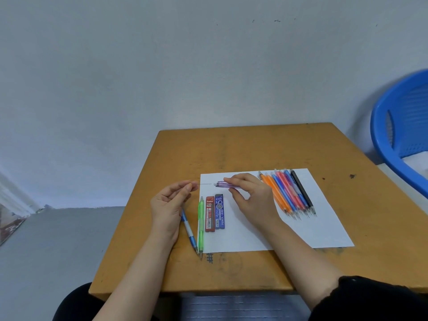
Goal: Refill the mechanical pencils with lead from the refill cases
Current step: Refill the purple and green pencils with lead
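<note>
- Currently the lead (205,183) is pinched at one end between thumb and forefinger of the left hand (170,205) and lies level above the paper's far left corner.
- Its free end points at the back end of the purple pencil (225,185); contact cannot be told.
- The right hand (251,195) grasps the purple pencil by the barrel, fingers curled round it, holding it sideways.
- Below the hands, a red case (210,214) and a blue case (219,212) lie side by side on the paper (301,232).
- A green pencil (200,225) lies along the paper's left edge, with a blue pencil (190,230) just left of it on the table (254,147).
- A row of pencils (289,193) lies on the paper's right part: orange, blue, pink, black.
- A blue chair (398,126) stands at the far right.
</note>
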Tool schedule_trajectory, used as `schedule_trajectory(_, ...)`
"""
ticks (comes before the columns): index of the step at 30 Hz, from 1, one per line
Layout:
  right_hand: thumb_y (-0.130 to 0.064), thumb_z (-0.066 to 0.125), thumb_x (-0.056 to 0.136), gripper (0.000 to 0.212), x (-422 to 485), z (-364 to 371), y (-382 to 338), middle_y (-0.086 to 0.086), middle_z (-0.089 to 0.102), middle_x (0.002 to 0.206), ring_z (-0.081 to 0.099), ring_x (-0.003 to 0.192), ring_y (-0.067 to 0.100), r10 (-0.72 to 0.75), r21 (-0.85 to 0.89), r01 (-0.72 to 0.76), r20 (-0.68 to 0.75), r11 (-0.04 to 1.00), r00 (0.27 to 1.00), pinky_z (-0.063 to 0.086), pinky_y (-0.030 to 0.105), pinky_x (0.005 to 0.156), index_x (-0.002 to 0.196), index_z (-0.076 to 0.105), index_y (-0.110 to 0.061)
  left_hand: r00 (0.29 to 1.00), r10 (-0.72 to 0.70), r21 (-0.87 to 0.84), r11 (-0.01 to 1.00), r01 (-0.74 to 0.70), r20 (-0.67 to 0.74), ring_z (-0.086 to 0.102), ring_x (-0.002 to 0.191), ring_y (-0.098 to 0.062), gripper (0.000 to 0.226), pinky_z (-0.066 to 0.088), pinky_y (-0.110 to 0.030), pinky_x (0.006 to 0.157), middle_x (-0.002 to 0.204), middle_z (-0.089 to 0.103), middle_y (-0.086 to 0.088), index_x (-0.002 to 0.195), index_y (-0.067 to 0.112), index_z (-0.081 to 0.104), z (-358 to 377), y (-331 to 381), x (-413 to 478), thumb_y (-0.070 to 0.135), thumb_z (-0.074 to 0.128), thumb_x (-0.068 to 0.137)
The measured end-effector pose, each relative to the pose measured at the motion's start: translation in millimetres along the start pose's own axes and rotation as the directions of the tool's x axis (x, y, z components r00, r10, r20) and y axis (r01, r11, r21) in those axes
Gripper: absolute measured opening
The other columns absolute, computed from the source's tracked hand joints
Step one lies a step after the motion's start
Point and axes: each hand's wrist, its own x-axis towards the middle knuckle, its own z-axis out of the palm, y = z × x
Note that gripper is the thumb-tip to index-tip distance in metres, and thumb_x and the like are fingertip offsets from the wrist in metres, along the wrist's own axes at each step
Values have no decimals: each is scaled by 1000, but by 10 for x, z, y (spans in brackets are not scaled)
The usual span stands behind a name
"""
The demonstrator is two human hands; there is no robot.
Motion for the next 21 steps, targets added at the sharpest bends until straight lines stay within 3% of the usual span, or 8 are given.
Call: schedule_trajectory(21, -6, 69, 81, 29, -30, 16, -8, 8, 70, 100, 51, 94, -3, -22, 27, 20, 46, 999, 999, 39, -2, 77, 110, 70, -6, 999, -34, 45, 998, 34, 11, 71, 80, -11, 12, 53, -16, 67, 82, 75, -5, 92, 3, 68, 32, 10, -20, -2, 62, 82)
